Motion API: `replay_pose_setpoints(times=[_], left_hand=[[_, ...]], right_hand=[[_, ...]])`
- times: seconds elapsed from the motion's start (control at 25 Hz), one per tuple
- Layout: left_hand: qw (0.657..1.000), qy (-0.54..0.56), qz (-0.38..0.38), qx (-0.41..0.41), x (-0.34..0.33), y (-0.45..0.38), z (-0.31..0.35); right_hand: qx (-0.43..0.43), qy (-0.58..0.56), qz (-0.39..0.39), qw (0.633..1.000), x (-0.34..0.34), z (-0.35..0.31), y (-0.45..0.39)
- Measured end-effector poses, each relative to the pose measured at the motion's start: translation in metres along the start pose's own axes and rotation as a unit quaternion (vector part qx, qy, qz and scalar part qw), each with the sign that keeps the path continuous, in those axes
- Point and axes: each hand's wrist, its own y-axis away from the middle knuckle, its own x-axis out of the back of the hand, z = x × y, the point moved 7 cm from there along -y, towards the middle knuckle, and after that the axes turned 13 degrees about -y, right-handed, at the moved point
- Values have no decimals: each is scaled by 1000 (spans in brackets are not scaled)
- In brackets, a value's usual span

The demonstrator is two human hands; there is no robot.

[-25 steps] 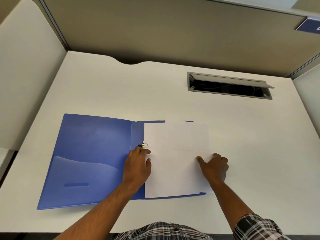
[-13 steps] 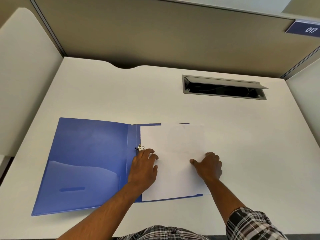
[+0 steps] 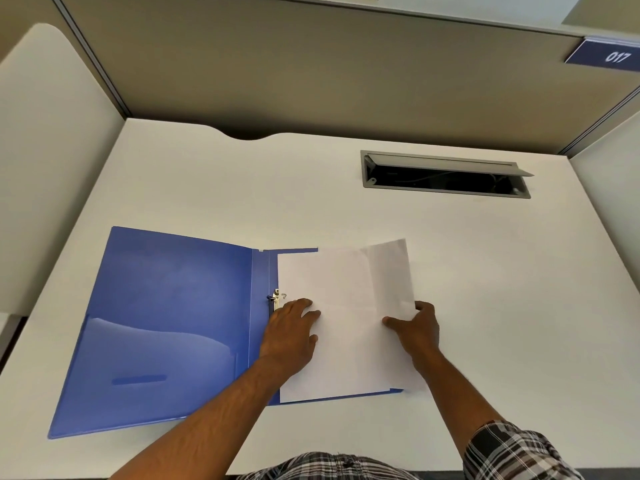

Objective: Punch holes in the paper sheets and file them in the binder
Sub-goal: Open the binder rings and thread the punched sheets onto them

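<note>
White paper sheets [image 3: 346, 317] lay on the right half of the open blue binder [image 3: 166, 317], which rested flat on the desk [image 3: 311, 188]. The sheets' right portion was raised off the stack and overhung the binder's right edge. The left hand [image 3: 289, 336] lay flat, fingers together, pressing the sheets' left margin just beside the metal clip [image 3: 277, 299] at the spine. The right hand [image 3: 417, 329] was clamped on the sheets' right edge, thumb on top and fingers behind.

Assessment: the sheets appeared light, thin and limp, creasing easily; a fold line was visible across the middle. They would likely slide on the smooth plastic cover, hence the flat-palm restraint. Best hold was judged to be an edge pinch with a second hand flattening near the spine. Whether the holes sat on the clip's prongs could not be determined. No punch was in view.
</note>
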Motion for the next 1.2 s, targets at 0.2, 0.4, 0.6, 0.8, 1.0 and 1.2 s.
replay_pose_setpoints(times=[0.2, 0.4, 0.6, 0.8, 1.0, 1.2], left_hand=[[1000, -5, -3, 0, -4, 1, -2], [1000, -5, -7, -1, -4, 1, -2], [1000, 8, -4, 3, -5, 2, -4], [1000, 4, -2, 9, -4, 1, -2], [1000, -7, -2, 9, -3, 1, -3], [1000, -13, 0, 13, -1, 0, 1]], right_hand=[[22, -18, -59, 998, 10, -3, -5], [49, -27, -69, 996, 15, -8, -8], [78, -23, -6, 997, 36, -13, -14], [63, -68, 84, 992, 78, -11, -27], [46, -126, 152, 979, 107, -16, -36], [41, -206, 170, 963, 117, -27, -43]])
